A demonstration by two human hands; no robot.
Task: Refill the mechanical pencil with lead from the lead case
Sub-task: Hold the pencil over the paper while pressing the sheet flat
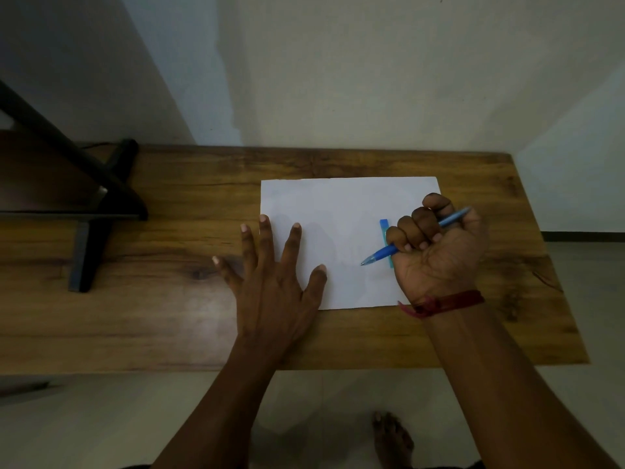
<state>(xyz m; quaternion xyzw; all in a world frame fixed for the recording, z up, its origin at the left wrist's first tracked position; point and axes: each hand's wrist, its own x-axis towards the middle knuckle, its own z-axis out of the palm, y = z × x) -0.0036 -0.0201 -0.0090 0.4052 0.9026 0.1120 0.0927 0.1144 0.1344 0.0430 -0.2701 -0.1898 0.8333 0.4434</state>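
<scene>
Pencil (411, 238) clamped in right hand (439, 245) fingers, tip pointing near-left over paper (338, 211); lead case (384, 228) lies touching just left of that fist, long axis near-far, left hand (270, 275) flat, fingers apart, farther off.

Home room: wooden table (176, 309), tiled floor (101, 418)

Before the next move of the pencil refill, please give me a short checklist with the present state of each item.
1. Mechanical pencil held firmly in right hand: ok.
2. Lead case within reach on the paper: ok, partly hidden by the right hand.
3. Left hand free to take the case: ok, lying flat and empty.
4. Lead case open: cannot tell.
5. Pencil cap removed: cannot tell.
</scene>
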